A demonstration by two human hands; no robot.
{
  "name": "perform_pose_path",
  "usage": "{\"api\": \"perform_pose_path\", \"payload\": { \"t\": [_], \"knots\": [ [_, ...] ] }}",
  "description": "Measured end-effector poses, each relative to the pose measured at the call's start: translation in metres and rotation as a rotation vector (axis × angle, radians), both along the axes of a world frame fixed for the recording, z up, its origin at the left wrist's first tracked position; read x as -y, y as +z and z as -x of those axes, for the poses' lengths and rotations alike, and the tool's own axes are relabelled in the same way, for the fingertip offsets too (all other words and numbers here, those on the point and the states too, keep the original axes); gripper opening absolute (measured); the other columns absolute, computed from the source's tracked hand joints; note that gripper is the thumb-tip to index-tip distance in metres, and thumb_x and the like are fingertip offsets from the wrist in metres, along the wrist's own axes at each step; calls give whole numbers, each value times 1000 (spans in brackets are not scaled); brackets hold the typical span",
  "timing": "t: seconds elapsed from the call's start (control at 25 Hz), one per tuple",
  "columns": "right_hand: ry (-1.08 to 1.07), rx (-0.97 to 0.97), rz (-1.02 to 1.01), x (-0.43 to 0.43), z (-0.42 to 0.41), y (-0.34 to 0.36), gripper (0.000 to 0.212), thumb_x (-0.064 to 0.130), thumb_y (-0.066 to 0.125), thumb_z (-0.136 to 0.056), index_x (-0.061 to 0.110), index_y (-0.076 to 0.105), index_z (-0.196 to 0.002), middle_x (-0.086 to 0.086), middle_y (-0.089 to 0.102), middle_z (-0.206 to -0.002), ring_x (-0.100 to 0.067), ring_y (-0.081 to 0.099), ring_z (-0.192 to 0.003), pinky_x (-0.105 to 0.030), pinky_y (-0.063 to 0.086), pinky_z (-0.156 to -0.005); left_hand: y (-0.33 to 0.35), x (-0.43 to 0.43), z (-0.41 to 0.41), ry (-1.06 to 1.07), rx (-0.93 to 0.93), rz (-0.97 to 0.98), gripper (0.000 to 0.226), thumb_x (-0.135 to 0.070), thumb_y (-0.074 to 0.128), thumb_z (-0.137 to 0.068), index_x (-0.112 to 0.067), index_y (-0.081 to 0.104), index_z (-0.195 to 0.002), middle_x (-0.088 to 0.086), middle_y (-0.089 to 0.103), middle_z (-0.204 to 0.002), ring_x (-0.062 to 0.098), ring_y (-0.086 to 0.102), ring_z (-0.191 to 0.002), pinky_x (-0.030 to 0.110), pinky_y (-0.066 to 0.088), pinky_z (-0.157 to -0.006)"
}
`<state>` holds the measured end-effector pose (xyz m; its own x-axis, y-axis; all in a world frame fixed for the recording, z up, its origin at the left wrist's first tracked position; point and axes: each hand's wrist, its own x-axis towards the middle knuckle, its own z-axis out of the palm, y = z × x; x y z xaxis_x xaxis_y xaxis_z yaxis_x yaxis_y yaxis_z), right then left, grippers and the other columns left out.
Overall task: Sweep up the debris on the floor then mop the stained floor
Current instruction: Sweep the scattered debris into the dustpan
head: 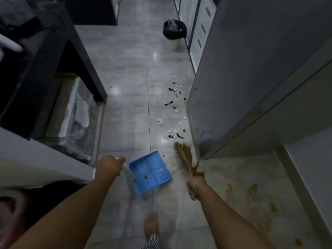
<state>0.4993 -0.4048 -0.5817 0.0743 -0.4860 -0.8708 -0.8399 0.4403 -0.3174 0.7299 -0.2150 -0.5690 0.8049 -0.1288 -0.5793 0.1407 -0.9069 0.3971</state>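
My left hand grips the white handle of a blue dustpan, which hangs low over the grey tiles with one dark scrap lying in it. My right hand grips a brown straw hand broom; its bristles point away from me toward the cabinet corner. White and black debris is scattered along the floor beside the grey cabinet, just beyond the broom tip. Orange-brown stains mark the floor at the lower right.
A tall grey cabinet walls the right side. A black-lined waste bin stands far ahead. On the left are a dark counter and a clear box under it. My bare foot is on the tiles below.
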Motion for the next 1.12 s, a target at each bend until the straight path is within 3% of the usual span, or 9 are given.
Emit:
{"api": "perform_pose_path", "payload": {
  "t": [0.04,0.12,0.24,0.32,0.56,0.72,0.84,1.0,1.12],
  "knots": [
    [30,38,-3,3,1,0,25,1,44,-92,15,40,-72,-6,49,-54,-28,58,-55,-21,43,-46,-1,1,-1,-13,5,-3,42,-43,58,-84,-2,67,-78,19,72,-78,37,72,-79,41,60,-76],
    [32,20,-16,6,7,11,26,2,47,-89,16,44,-67,-4,48,-56,-17,47,-43,-19,39,-41,-4,0,0,-20,6,3,46,-45,56,-83,-1,70,-84,17,73,-80,36,72,-79,43,60,-78],
    [-21,-28,8,24,16,33,26,-5,47,-85,4,47,-61,-3,41,-30,-13,36,-21,-11,30,-33,1,-3,-2,-20,-3,0,47,-43,56,-86,1,70,-92,20,73,-87,38,71,-84,44,59,-81],
    [-12,-31,32,36,19,46,29,-7,47,-86,2,47,-59,-2,37,-24,-10,33,-16,-8,29,-31,7,-4,-3,-12,-21,0,46,-40,56,-90,4,69,-96,24,73,-94,39,70,-90,45,58,-84],
    [103,-77,50,42,21,27,33,-7,43,-88,9,44,-59,-9,42,-37,-16,37,-26,-16,29,-37,8,-15,5,67,30,-15,41,-34,58,-87,5,68,-93,25,71,-91,39,69,-88,42,54,-81],
    [237,-111,-116,12,14,14,36,2,46,-94,5,45,-58,-11,47,-51,-19,42,-45,-24,36,-40,0,-17,2,47,14,-28,43,-36,56,-90,5,69,-96,24,71,-95,39,69,-91,40,55,-81],
    [197,-104,-124,11,17,22,29,-3,50,-89,2,48,-61,-3,43,-30,-12,40,-27,-15,32,-34,-4,-21,0,56,-2,-27,48,-40,56,-90,5,69,-99,24,72,-97,40,69,-93,44,57,-86],
    [114,-53,-82,37,28,40,7,-7,52,-83,-2,57,-83,-3,42,-35,-10,37,-24,-12,32,-32,-7,-28,1,61,-13,-17,47,-38,57,-89,7,69,-99,26,72,-97,41,69,-93,46,57,-86],
    [79,-52,-34,51,35,46,15,-8,49,-85,-1,51,-71,-3,38,-30,-10,34,-20,-10,30,-31,-3,-33,2,63,-25,-16,47,-38,57,-90,7,69,-99,26,72,-98,41,69,-93,45,57,-85]
  ]
}}
